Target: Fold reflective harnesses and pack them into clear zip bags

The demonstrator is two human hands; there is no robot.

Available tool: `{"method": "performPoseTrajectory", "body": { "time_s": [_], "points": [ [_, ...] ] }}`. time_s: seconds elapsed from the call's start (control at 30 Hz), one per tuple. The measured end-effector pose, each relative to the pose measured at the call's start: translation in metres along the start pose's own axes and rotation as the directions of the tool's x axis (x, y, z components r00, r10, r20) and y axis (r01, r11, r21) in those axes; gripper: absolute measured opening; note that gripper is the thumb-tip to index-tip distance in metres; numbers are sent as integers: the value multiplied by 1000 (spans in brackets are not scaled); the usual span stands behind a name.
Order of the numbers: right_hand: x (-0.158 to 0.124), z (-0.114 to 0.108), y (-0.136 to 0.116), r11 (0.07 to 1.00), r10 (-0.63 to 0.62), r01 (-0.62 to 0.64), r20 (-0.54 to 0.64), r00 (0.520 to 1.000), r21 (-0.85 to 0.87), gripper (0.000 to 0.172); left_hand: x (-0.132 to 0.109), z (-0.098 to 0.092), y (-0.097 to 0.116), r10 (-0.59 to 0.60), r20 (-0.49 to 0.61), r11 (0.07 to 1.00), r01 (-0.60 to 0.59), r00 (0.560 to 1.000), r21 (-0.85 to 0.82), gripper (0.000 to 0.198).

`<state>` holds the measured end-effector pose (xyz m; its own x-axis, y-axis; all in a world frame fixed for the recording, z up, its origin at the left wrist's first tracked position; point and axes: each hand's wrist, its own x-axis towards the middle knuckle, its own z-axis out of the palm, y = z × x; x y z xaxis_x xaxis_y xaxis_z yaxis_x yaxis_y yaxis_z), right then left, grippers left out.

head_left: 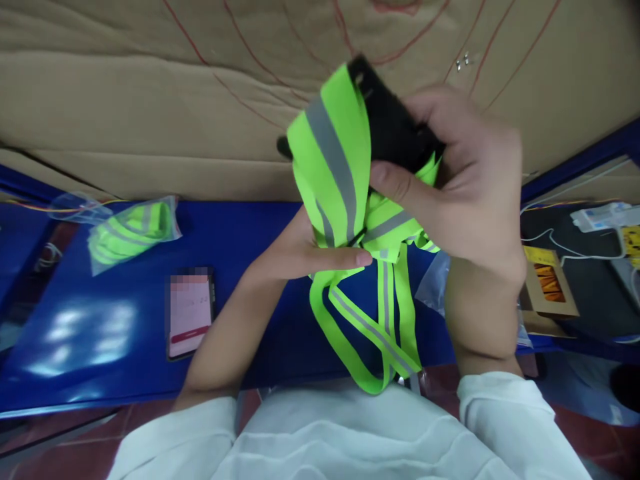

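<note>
Between my hands is a reflective safety harness [333, 153] of neon-yellow straps with grey stripes and a black part at its top. My left hand [300, 250] grips the bunched straps from the left, its thumb lying across them. With my right hand [465, 167] I pinch the black piece [393, 127] and the straps beside it; this hand is slightly blurred, and some of its fingers are behind the harness. Loose loops of strap hang down in front of my shirt.
Below lies a blue table [125, 320]. A clear bag [135, 230] with a folded neon-yellow item and a phone [190, 313] are on its left. At right are another clear bag [433, 283] and a cardboard box [550, 287]. Brown cardboard [125, 113] stands behind.
</note>
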<state>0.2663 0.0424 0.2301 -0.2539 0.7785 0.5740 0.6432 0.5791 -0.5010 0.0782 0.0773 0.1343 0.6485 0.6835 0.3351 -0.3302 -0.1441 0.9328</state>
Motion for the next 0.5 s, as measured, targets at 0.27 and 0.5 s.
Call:
{"method": "performPoseTrajectory", "body": {
  "time_s": [0.27,0.5],
  "points": [
    [31,13,0,973,-15,21,-27,1000,229,10,1,26,-22,-129,212,943,186,969,-278,51],
    [51,-3,9,900,35,21,-120,992,436,29,-6,51,-17,-326,5,811,283,945,-513,36]
  ]
}}
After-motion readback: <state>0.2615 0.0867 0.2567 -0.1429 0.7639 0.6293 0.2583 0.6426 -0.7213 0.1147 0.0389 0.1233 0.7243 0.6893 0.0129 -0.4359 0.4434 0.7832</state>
